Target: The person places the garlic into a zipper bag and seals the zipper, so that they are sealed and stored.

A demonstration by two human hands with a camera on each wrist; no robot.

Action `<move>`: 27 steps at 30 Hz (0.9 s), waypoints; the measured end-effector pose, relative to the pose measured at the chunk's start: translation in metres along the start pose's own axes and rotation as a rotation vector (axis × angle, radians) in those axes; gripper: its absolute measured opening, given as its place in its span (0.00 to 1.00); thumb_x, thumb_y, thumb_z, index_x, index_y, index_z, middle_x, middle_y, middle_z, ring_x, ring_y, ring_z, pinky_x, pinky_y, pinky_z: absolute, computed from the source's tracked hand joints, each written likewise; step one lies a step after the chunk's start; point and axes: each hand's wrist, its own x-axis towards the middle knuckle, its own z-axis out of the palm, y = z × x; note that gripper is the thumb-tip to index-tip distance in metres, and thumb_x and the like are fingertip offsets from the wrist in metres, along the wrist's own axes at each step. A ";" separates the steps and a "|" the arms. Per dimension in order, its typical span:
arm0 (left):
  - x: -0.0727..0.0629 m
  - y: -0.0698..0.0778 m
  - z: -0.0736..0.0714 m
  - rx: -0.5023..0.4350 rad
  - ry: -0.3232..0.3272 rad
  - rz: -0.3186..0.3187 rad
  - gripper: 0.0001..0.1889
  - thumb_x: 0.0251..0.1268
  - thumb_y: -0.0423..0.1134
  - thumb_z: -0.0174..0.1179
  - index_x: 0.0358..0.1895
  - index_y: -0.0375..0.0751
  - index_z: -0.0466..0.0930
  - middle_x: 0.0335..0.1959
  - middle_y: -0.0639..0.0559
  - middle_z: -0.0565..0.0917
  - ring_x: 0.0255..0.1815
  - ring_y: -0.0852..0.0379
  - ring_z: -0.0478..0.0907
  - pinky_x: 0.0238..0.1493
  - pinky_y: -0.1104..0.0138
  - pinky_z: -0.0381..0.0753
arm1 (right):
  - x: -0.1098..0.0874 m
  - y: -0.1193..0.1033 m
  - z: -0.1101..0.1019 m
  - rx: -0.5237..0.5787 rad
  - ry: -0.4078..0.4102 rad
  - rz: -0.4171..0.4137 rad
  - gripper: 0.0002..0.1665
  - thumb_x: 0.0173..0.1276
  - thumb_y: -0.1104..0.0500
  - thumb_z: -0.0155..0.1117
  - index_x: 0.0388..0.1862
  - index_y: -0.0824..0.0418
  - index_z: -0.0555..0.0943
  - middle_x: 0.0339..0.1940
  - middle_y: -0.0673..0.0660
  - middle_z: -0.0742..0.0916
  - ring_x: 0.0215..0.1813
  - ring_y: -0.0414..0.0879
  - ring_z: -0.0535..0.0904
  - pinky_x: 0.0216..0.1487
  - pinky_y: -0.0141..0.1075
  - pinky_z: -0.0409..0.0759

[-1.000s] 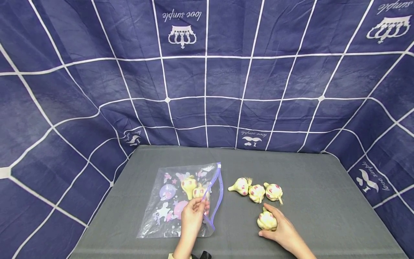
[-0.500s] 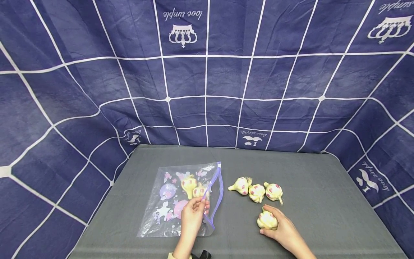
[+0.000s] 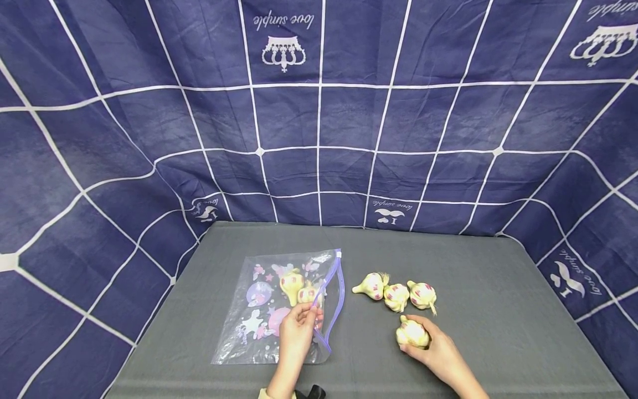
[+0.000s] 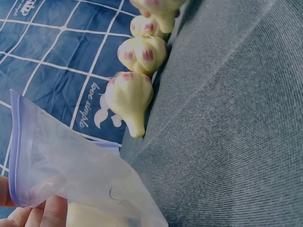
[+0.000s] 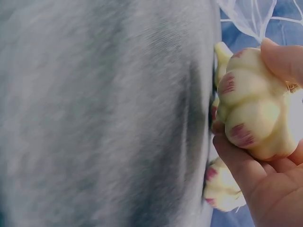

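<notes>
My left hand (image 3: 298, 330) pinches the purple zip edge of a clear printed plastic bag (image 3: 230, 343), whose mouth gapes to the right. Two garlic bulbs (image 3: 291, 285) show inside the bag. In the left wrist view, fingers (image 4: 53, 213) and thumb have the bag's edge between them. My right hand (image 3: 441, 352) grips another garlic bulb (image 3: 411, 333), thumb on one side and fingers on the other. That bulb (image 5: 255, 106) fills the grasp in the right wrist view, its red-marked cloves facing the camera. Whether it touches the table is unclear.
Three more garlic bulbs lie in a row beyond the right hand: a left one (image 3: 371, 286), a middle one (image 3: 396, 298) and a right one (image 3: 422, 296). The table (image 3: 488, 282) is covered in grey cloth. A blue checked curtain (image 3: 349, 122) encloses its back and sides.
My right hand's fingers and thumb have closed in on the garlic bulb, and the bulb has shifted and turned slightly. The left hand and bag have stayed in place.
</notes>
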 end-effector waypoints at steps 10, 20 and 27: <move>0.002 0.001 0.001 0.007 0.003 0.006 0.07 0.65 0.29 0.60 0.40 0.26 0.81 0.31 0.37 0.88 0.29 0.56 0.87 0.32 0.72 0.86 | 0.009 -0.016 -0.004 0.038 -0.028 0.024 0.39 0.47 0.48 0.82 0.60 0.50 0.78 0.53 0.58 0.86 0.45 0.42 0.76 0.44 0.32 0.74; 0.002 0.003 0.000 0.056 0.011 0.034 0.07 0.64 0.29 0.62 0.38 0.26 0.82 0.30 0.38 0.89 0.29 0.54 0.88 0.30 0.74 0.84 | 0.025 -0.041 0.004 0.260 -0.038 -0.032 0.38 0.48 0.56 0.82 0.60 0.53 0.79 0.56 0.56 0.84 0.41 0.31 0.74 0.41 0.23 0.74; 0.003 0.000 -0.002 0.103 -0.003 0.046 0.07 0.63 0.29 0.62 0.38 0.26 0.83 0.30 0.38 0.89 0.29 0.54 0.89 0.30 0.76 0.84 | 0.036 -0.055 0.012 0.362 -0.063 -0.091 0.38 0.48 0.59 0.82 0.60 0.58 0.79 0.56 0.57 0.84 0.48 0.31 0.77 0.49 0.22 0.77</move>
